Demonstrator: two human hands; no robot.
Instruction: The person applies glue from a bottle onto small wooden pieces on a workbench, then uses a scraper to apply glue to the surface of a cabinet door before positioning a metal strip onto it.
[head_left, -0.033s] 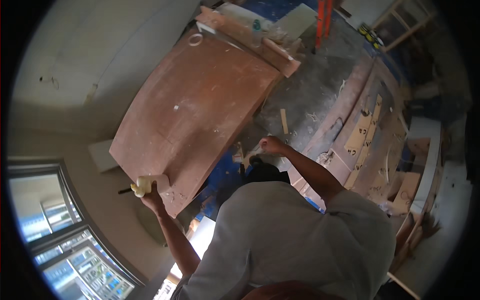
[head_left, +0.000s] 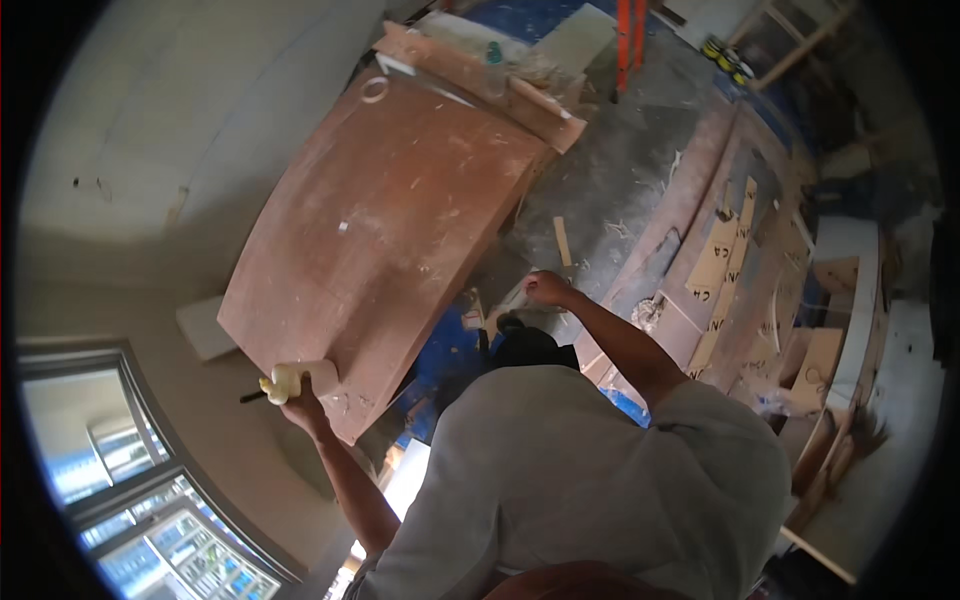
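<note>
Over the near left corner of a large reddish-brown plywood sheet (head_left: 400,190), my left hand (head_left: 304,405) is closed round a cream-white plastic bottle (head_left: 287,383) with a yellowish tip. The bottle lies tilted, its tip toward the left, and a dark thin thing (head_left: 254,397) shows just beyond it. A pale, pinkish-white piece (head_left: 320,374) is beside the bottle on the sheet. My right hand (head_left: 547,288) is closed, held out past the sheet's right edge above the floor. Its fingers are curled together, and what they hold, if anything, is too small to make out.
A ring of tape (head_left: 374,90) lies at the sheet's far end, near a clear bottle (head_left: 494,56). A wood strip (head_left: 562,241) rests on the dusty floor. Orange ladder legs (head_left: 630,45) stand at the back; marked tan strips (head_left: 735,240) lie on boards to the right.
The surroundings have shifted slightly in view, with the far end of the sheet further left. Both hands keep nearly the same pose, and the bottle is still in my left hand.
</note>
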